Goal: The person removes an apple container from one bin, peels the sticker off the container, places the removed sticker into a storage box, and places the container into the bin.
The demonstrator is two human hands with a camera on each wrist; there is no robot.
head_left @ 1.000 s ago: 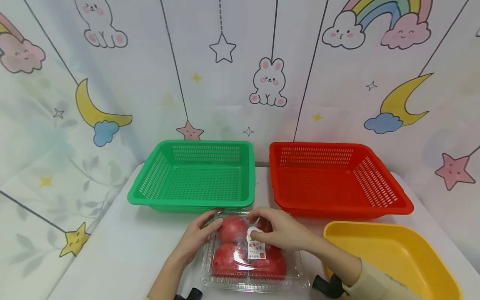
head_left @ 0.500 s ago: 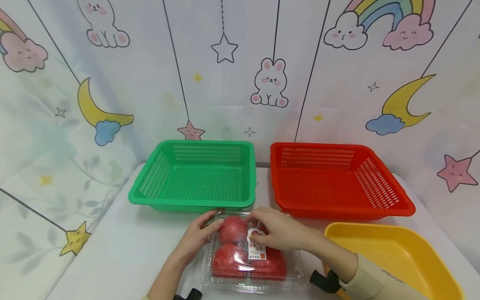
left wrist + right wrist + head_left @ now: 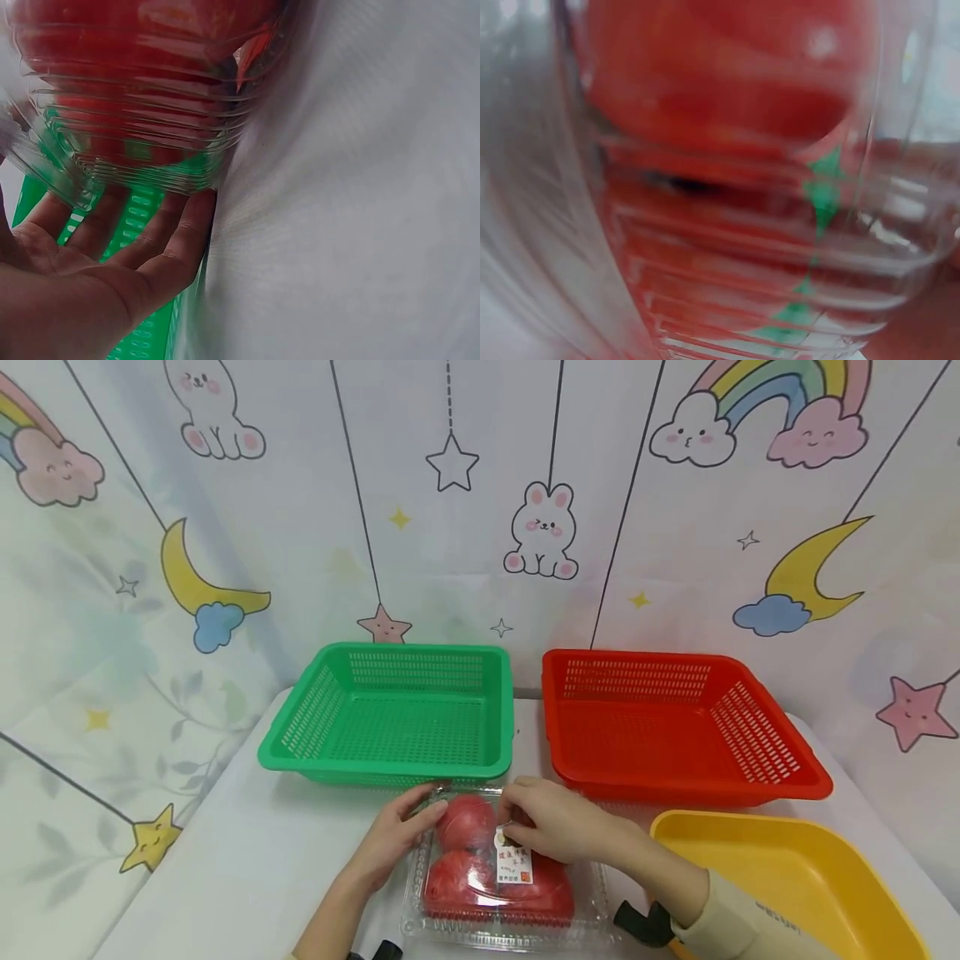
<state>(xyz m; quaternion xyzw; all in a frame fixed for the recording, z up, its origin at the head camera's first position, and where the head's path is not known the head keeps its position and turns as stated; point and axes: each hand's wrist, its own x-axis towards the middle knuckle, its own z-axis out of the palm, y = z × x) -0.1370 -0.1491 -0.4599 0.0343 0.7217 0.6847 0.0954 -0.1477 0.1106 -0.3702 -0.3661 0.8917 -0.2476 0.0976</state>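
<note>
My left hand (image 3: 401, 832) lies relaxed against the clear box (image 3: 510, 935) of red fruit (image 3: 463, 823) on the bench (image 3: 300, 843) — likely steadying it — while my right hand (image 3: 561, 820) seems to pinch the label (image 3: 513, 862) near its top, curled fingers hiding the contact.

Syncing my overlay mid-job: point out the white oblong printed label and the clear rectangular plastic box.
White oblong printed label (image 3: 514, 859), head view: middle of its printed face.
Clear rectangular plastic box (image 3: 491, 935), head view: its near rim.
</note>
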